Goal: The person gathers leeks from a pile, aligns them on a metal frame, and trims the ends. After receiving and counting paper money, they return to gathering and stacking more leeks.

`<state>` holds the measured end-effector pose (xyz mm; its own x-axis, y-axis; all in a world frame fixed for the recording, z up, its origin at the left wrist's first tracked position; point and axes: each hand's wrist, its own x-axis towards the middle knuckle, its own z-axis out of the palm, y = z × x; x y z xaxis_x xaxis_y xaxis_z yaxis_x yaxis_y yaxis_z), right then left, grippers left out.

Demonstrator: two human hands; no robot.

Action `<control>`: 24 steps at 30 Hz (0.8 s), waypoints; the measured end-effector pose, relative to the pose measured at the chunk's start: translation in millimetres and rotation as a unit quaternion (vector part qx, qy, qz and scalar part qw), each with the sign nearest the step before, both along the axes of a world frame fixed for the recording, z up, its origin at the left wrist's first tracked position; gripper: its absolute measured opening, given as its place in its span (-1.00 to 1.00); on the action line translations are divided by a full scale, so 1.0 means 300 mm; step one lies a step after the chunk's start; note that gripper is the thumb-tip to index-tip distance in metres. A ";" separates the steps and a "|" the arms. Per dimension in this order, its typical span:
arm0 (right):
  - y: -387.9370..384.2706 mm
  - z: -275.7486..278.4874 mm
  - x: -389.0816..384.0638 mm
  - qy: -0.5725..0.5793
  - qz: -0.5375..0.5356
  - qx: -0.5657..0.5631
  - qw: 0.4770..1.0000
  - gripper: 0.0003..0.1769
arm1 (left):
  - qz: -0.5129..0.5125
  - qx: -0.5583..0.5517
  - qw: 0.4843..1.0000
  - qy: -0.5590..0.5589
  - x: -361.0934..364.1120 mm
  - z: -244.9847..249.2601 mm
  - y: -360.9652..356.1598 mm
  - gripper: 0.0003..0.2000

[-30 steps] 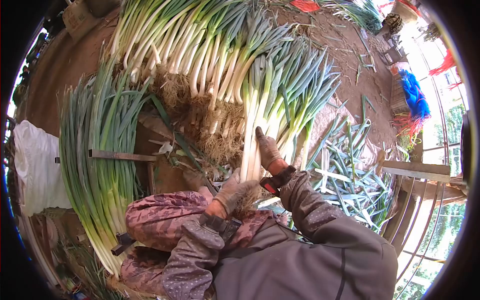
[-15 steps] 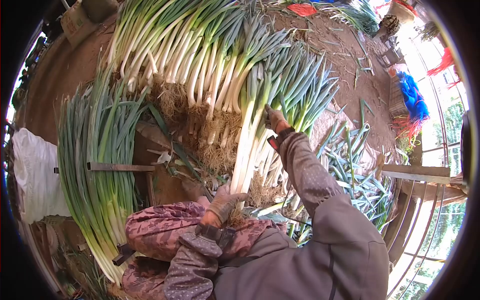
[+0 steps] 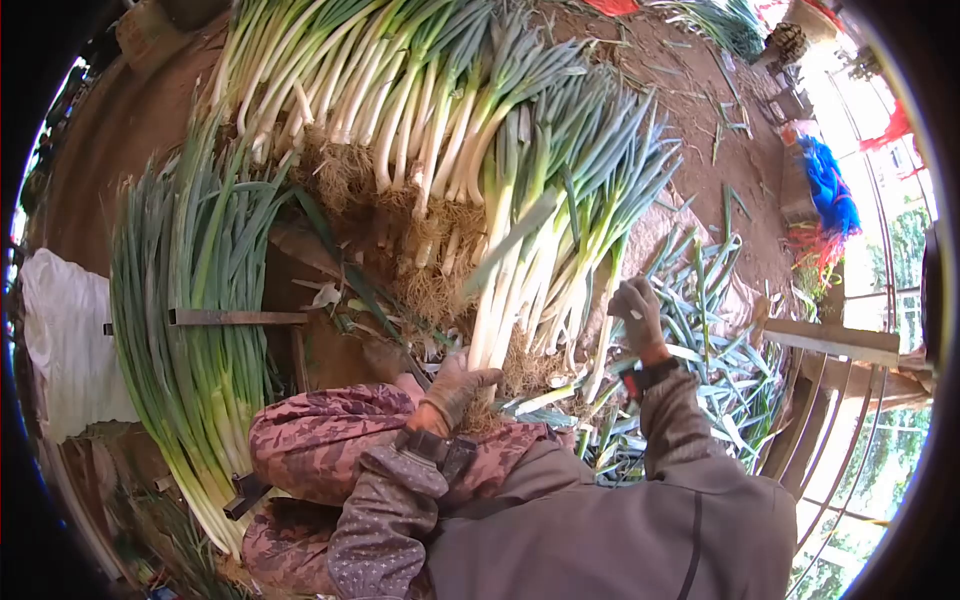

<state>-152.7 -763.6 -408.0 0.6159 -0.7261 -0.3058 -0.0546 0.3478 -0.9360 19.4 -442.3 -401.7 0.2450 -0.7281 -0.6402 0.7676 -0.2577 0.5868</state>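
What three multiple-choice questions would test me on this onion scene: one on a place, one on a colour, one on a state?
1. Where is the right hand?
A. on the knee
B. inside a bag
C. raised over the cut leaves

2. What colour is the cloth at the far left?
A. red
B. white
C. black

3. How is the left hand?
A. closed around the bunch of onions
B. open and flat
C. hanging empty

Answers:
1 C: it hangs above the heap of trimmed leaves.
2 B: it shows pale white.
3 A: its fingers wrap the hairy root end.
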 end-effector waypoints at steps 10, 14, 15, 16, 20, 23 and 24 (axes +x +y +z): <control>-0.035 -0.107 0.607 0.068 0.097 -0.112 0.987 -0.46 | 0.008 0.009 0.992 -0.129 -0.003 0.055 -0.012 -0.54; -0.128 -0.277 0.748 0.125 -0.003 -0.076 0.989 -0.78 | 0.008 -0.021 0.996 -0.092 0.006 -0.026 0.012 -0.61; -0.093 -0.256 0.715 0.047 -0.012 -0.062 0.997 -0.78 | 0.018 -0.023 0.995 -0.093 0.006 -0.031 0.014 -0.61; -0.059 -0.230 0.667 0.056 0.051 -0.081 0.994 -0.78 | 0.026 -0.026 0.995 -0.094 0.004 -0.035 0.013 -0.61; 0.235 0.011 0.315 0.116 0.345 -0.112 0.925 -0.74 | 0.026 -0.019 0.988 -0.151 -0.004 -0.062 0.007 -0.59; 0.207 -0.005 0.050 0.069 0.120 0.002 0.990 -0.64 | 0.016 -0.003 0.995 -0.098 0.002 -0.070 0.007 -0.57; 0.119 -0.085 -0.047 0.048 0.002 0.027 0.998 -0.57 | 0.001 -0.012 0.997 -0.075 0.008 -0.036 0.005 -0.56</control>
